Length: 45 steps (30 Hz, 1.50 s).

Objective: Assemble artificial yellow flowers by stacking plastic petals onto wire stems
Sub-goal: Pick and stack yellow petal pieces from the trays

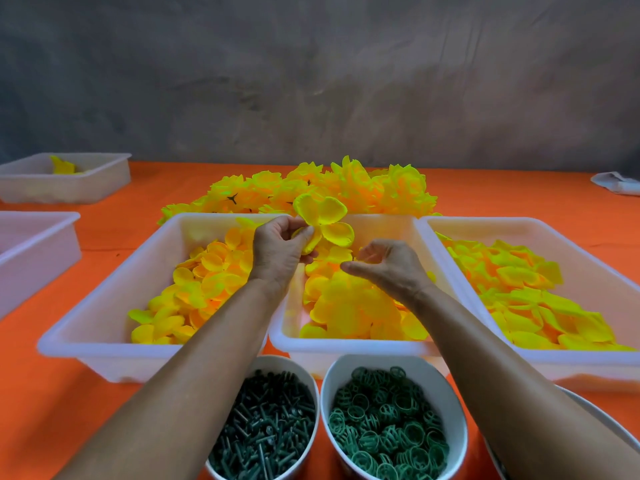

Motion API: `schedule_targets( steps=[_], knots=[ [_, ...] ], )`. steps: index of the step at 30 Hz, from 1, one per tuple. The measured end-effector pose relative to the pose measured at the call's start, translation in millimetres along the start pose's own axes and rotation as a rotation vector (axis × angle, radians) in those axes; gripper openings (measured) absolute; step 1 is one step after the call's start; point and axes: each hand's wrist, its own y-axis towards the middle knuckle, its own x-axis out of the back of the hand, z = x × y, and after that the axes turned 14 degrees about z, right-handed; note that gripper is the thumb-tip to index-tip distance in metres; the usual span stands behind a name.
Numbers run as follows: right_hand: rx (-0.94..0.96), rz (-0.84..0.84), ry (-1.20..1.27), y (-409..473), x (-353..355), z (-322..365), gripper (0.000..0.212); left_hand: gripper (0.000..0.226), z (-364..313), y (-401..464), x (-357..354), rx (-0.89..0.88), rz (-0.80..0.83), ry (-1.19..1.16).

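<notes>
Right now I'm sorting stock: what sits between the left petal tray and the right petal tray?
In the head view, the middle tray of yellow petals sits between the left tray and the right tray; both hands hover over it.

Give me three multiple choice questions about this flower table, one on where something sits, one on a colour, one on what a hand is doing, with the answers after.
1. Where does the pile of finished yellow flowers lie?
A. Behind the white trays
B. Inside the left bowl
C. On the floor

2. What colour are the rings in the right bowl?
A. Yellow
B. Green
C. White

3. What is the left hand doing?
A. Lying flat on the cloth
B. Pinching a yellow petal piece
C. Gripping a bowl

Answers:
1 A, the flowers are heaped on the orange cloth beyond the middle tray.
2 B, the bowl is full of green rings.
3 B, its fingers close on the petal piece held above the trays, while the right hand hovers nearby, fingers loosely curled, holding nothing visible.
</notes>
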Motion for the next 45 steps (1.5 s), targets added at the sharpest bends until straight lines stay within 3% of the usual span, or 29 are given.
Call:
schedule_targets(
  steps=[2,5,8,11,13,19,23,28,34,40,45],
  knots=[
    [0.034,-0.135,-0.076,-1.2,-0.6,3.8,0.042,0.015,1.3,0.1,-1.0,-0.003,0.015,0.023],
    [0.291,-0.243,-0.162,-4.0,-1.9,8.1,0.043,0.017,3.3,0.7,-2.1,0.006,0.033,0.072],
    [0.377,-0.169,-0.284,-5.0,-5.8,6.9,0.036,0.013,3.6,0.8,-3.2,0.022,0.068,0.087],
    [0.406,-0.198,-0.379,-1.4,-7.5,4.3,0.014,0.007,3.5,0.7,-4.1,0.045,0.101,0.067],
    [0.407,-0.183,-0.389,0.5,-8.6,4.1,0.008,0.002,3.2,1.1,-4.6,0.066,0.110,0.053],
    [0.292,-0.212,-0.202,1.2,-6.7,7.2,0.013,0.015,-2.8,1.2,-7.1,0.125,0.204,-0.031],
    [0.254,-0.203,-0.090,-0.4,-5.1,6.4,0.016,0.003,-1.9,-0.4,-6.5,0.102,0.256,0.014],
    [0.267,-0.090,-0.076,-0.2,-8.4,8.0,0.010,0.018,-0.7,-1.7,-3.9,0.079,0.246,0.026],
    [0.237,-0.143,0.053,-4.6,-2.7,8.1,0.015,0.013,-0.2,-1.4,-3.6,0.061,0.279,0.006],
    [0.246,-0.156,0.063,-6.3,-2.5,10.5,0.025,0.040,0.3,-1.1,-3.5,0.089,0.321,0.049],
    [0.277,-0.078,0.140,-8.4,-4.6,12.8,0.026,0.013,1.0,-1.8,-3.2,0.086,0.403,0.102]
  ],
)
